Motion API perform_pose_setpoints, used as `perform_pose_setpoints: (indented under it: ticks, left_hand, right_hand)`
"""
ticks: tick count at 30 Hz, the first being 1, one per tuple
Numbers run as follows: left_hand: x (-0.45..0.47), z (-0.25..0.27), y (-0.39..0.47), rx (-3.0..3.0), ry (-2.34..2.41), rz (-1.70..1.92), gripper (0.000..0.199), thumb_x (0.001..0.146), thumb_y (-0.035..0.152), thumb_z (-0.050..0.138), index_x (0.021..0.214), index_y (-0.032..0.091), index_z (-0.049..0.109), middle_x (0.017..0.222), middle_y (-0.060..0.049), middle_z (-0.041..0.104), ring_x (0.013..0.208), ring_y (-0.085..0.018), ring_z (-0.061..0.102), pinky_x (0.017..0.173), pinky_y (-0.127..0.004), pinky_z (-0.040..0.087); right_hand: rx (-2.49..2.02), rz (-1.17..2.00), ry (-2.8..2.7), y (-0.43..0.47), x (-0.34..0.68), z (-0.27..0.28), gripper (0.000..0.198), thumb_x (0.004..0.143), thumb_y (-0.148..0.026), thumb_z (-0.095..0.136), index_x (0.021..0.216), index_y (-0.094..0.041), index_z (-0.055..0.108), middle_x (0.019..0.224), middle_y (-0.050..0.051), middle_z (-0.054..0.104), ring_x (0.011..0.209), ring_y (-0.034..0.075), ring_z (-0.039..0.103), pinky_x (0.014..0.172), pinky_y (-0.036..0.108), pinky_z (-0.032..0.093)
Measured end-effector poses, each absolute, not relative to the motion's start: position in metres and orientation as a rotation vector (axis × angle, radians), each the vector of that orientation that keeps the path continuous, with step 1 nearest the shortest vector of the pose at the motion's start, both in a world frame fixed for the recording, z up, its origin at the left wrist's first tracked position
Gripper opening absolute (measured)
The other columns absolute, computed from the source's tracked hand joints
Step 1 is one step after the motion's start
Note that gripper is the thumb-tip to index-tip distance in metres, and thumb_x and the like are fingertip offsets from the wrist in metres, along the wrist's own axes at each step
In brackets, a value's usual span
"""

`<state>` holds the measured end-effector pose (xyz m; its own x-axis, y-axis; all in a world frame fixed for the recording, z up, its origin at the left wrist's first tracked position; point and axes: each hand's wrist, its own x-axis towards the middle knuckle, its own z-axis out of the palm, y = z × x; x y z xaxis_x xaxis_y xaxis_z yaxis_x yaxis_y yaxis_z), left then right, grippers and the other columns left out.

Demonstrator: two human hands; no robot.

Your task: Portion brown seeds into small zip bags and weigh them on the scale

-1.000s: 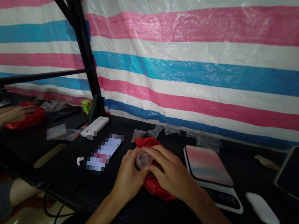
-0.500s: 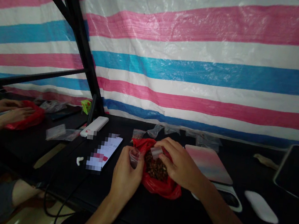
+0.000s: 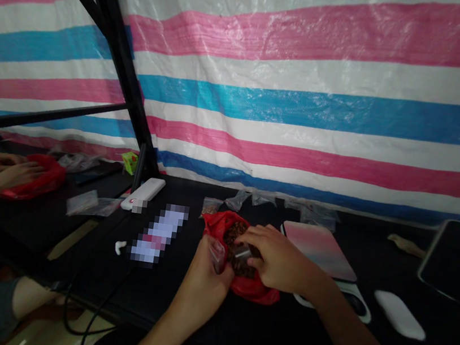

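Observation:
An open red plastic bag lies on the black table, filled with small brown pieces that look like seeds or grains. My left hand is closed on a small clear plastic bag at the red bag's left edge. My right hand reaches over the red bag from the right, its fingers closed on a small, shiny grey scoop-like piece. That piece is low among the brown pieces. The fingers partly hide it, so its exact kind is unclear.
A digital scale with a pinkish plate stands right of the bag, beside a white oval case. A phone, earbud and white power bank lie left. Clear bags line the back. Another person's hands work far left.
My right hand has lowered the grey piece deeper among the brown pieces. My left hand with the clear bag has moved right and slightly down, closer to it. The view has shifted slightly.

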<state>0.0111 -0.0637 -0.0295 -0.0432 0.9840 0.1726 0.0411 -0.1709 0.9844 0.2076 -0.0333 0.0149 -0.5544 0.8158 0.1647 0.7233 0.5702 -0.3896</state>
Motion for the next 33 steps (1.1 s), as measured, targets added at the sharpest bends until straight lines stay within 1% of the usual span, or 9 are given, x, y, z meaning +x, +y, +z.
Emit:
perform_pose_setpoints:
  ticks: [2, 4, 9, 11, 15, 19, 24, 29, 33]
  left_hand:
    - [0.013, -0.032, -0.06, 1.301, 1.131, 1.325, 0.027, 0.073, 0.016, 0.072, 0.084, 0.023, 0.048, 0.075, 0.004, 0.052, 0.067, -0.014, 0.053, 0.064, -0.026, 0.045]
    - [0.014, -0.035, -0.058, 1.262, 1.089, 1.304, 0.028, 0.075, 0.019, 0.07, 0.083, 0.024, 0.044, 0.075, 0.005, 0.05, 0.066, -0.013, 0.052, 0.062, -0.025, 0.044]
    - [0.011, -0.04, -0.052, 1.239, 1.163, 1.293, 0.022, 0.078, 0.023, 0.069, 0.085, 0.022, 0.049, 0.081, 0.0, 0.061, 0.073, -0.016, 0.059, 0.069, -0.028, 0.048]
    - [0.01, -0.042, -0.049, 1.235, 1.224, 1.323, 0.021, 0.079, 0.024, 0.07, 0.087, 0.021, 0.05, 0.081, 0.001, 0.061, 0.074, -0.016, 0.059, 0.071, -0.028, 0.048]
    - [0.011, -0.047, -0.046, 1.169, 1.22, 1.428, 0.029, 0.073, 0.019, 0.075, 0.086, 0.021, 0.049, 0.076, 0.005, 0.055, 0.069, -0.013, 0.055, 0.067, -0.025, 0.045]
    - [0.014, -0.043, -0.048, 1.009, 1.135, 1.341, 0.032, 0.067, 0.018, 0.076, 0.084, 0.021, 0.049, 0.075, 0.005, 0.058, 0.066, -0.012, 0.056, 0.063, -0.024, 0.045]
    - [0.011, -0.032, -0.052, 0.941, 1.121, 1.233, 0.03, 0.066, 0.019, 0.076, 0.086, 0.02, 0.053, 0.081, 0.001, 0.063, 0.074, -0.014, 0.062, 0.069, -0.025, 0.049]
    - [0.002, -0.029, -0.045, 1.074, 1.249, 1.232, 0.023, 0.071, 0.025, 0.072, 0.082, 0.02, 0.052, 0.073, 0.004, 0.055, 0.065, -0.012, 0.054, 0.062, -0.025, 0.045]
    - [-0.001, -0.031, -0.039, 1.259, 1.322, 1.373, 0.028, 0.072, 0.027, 0.075, 0.08, 0.021, 0.048, 0.073, 0.006, 0.048, 0.065, -0.011, 0.049, 0.063, -0.024, 0.042]
  right_hand:
    - [-1.287, 0.352, -2.496, -0.033, 0.206, 0.015, 0.035, 0.081, -0.011, 0.068, 0.112, -0.027, 0.072, 0.112, 0.004, 0.072, 0.106, 0.026, 0.062, 0.091, 0.04, 0.035]
    - [-1.312, 0.291, -2.495, -0.032, 0.205, 0.015, 0.031, 0.083, -0.012, 0.067, 0.109, -0.026, 0.073, 0.108, 0.004, 0.073, 0.104, 0.026, 0.063, 0.09, 0.04, 0.035]
    - [-1.338, 0.218, -2.456, -0.029, 0.201, 0.01, 0.03, 0.084, -0.013, 0.068, 0.111, -0.023, 0.073, 0.11, 0.005, 0.074, 0.104, 0.025, 0.062, 0.087, 0.039, 0.034]
    - [-1.328, 0.225, -2.457, -0.028, 0.2, 0.009, 0.032, 0.083, -0.011, 0.068, 0.111, -0.024, 0.072, 0.111, 0.004, 0.073, 0.105, 0.024, 0.062, 0.087, 0.038, 0.033]
    - [-1.343, 0.213, -2.463, -0.028, 0.198, 0.009, 0.033, 0.081, -0.01, 0.069, 0.111, -0.024, 0.073, 0.111, 0.004, 0.073, 0.106, 0.024, 0.061, 0.087, 0.038, 0.033]
    - [-1.377, 0.224, -2.443, -0.028, 0.196, 0.01, 0.026, 0.086, -0.016, 0.068, 0.11, -0.023, 0.074, 0.11, 0.004, 0.074, 0.106, 0.024, 0.062, 0.09, 0.039, 0.032]
    - [-1.434, 0.184, -2.421, -0.028, 0.193, 0.005, 0.026, 0.089, -0.016, 0.062, 0.112, -0.021, 0.074, 0.108, 0.006, 0.076, 0.104, 0.025, 0.062, 0.09, 0.04, 0.033]
    - [-1.442, 0.117, -2.367, -0.028, 0.191, 0.0, 0.034, 0.083, -0.011, 0.064, 0.114, -0.021, 0.071, 0.111, 0.006, 0.073, 0.105, 0.025, 0.06, 0.089, 0.039, 0.033]
    - [-1.443, 0.067, -2.386, -0.029, 0.191, -0.001, 0.03, 0.086, -0.014, 0.064, 0.114, -0.022, 0.072, 0.108, 0.006, 0.071, 0.103, 0.025, 0.058, 0.086, 0.04, 0.034]
